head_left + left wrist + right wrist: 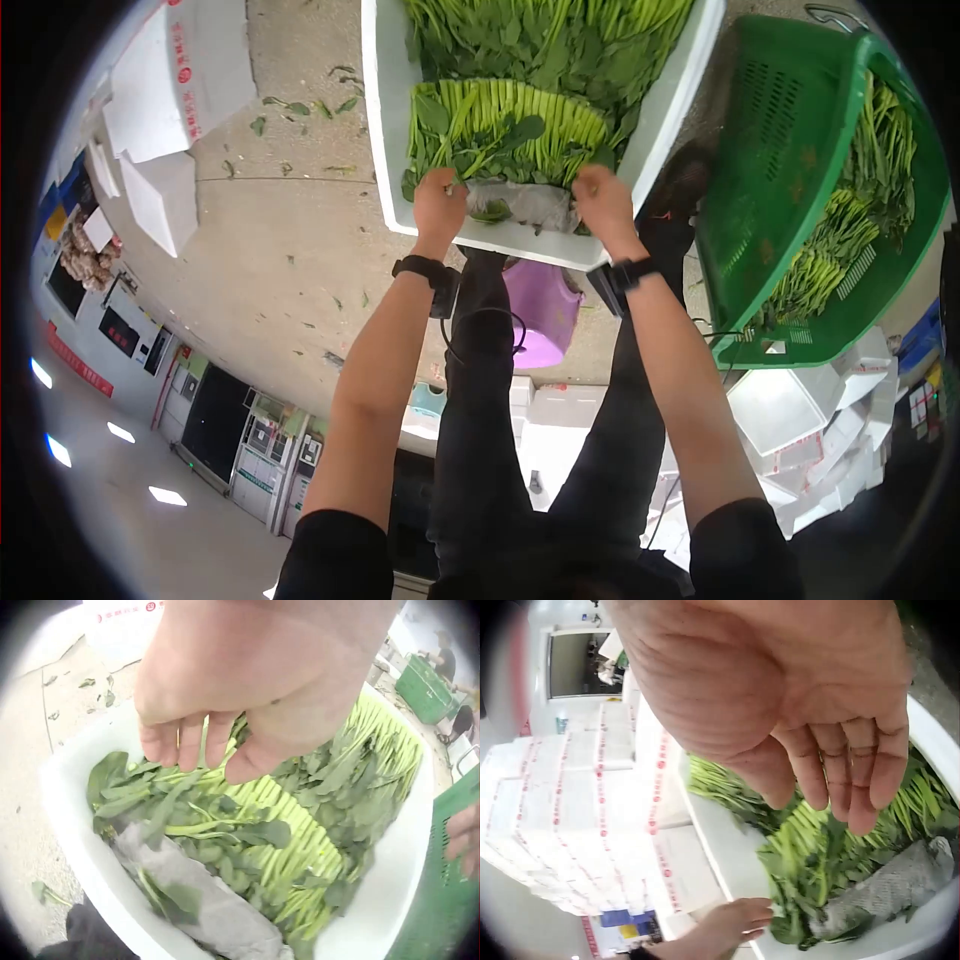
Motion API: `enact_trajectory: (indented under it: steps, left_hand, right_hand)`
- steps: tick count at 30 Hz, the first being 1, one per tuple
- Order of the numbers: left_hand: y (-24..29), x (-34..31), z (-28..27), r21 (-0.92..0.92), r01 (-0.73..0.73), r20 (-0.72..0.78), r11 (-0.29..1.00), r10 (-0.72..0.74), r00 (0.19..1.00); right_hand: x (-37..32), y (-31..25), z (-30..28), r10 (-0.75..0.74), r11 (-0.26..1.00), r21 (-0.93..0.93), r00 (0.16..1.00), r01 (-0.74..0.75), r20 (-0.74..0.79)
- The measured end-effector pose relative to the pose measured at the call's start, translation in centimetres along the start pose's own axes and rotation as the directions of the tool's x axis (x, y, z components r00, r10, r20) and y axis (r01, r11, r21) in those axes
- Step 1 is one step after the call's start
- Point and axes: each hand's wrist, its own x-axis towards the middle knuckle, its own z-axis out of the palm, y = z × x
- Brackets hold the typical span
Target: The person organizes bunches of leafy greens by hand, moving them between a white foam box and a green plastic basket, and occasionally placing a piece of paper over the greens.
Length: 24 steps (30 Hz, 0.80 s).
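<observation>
A white foam box (382, 150) holds rows of leafy greens (520, 115) with cut pale stems. At its near end lies a grey wrapped bundle (535, 205), with a loose leaf (176, 896) on top. My left hand (438, 208) is over the near left corner; in the left wrist view its fingers (191, 742) bend loosely above the leaves. On the other side, near the bundle's right end, my right hand (606, 210) hovers with relaxed fingers (862, 772) and thumb apart. Neither hand shows anything gripped.
A green plastic crate (790, 130) with more greens stands on the right. Behind my legs is a purple tub (545, 305). White foam boxes (785, 405) are piled at the lower right, others (175, 90) at the upper left. Scattered leaves (290, 105) lie on the concrete floor (290, 215).
</observation>
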Motion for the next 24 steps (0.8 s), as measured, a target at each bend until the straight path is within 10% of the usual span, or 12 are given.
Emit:
enact_trajectory:
  steps: [4, 15, 20, 24]
  left_hand:
    - [-0.9, 0.8, 2.1, -0.185, -0.01, 0.112, 0.983, 0.031, 0.993]
    - [-3.7, -0.4, 3.0, -0.399, 0.119, 0.202, 0.909, -0.039, 0.979]
    - [-3.4, -0.5, 2.8, -0.29, -0.025, 0.124, 0.957, 0.064, 0.99]
    - [-1.2, -1.1, 5.4, -0.028, -0.435, 0.181, 0.9, 0.432, 0.883]
  right_hand:
    - [5.2, 1.9, 3.8, -0.172, 0.977, -0.179, 0.914, 0.112, -0.368]
    - [8.7, 2.6, 4.8, -0.281, 0.807, -0.585, 0.925, 0.082, -0.257]
    - [3.6, 0.6, 0.3, -0.284, 0.957, -0.186, 0.859, 0.224, -0.426]
    - [-5.1, -1.5, -7.9, -0.27, 0.933, -0.034, 0.635, 0.358, -0.724]
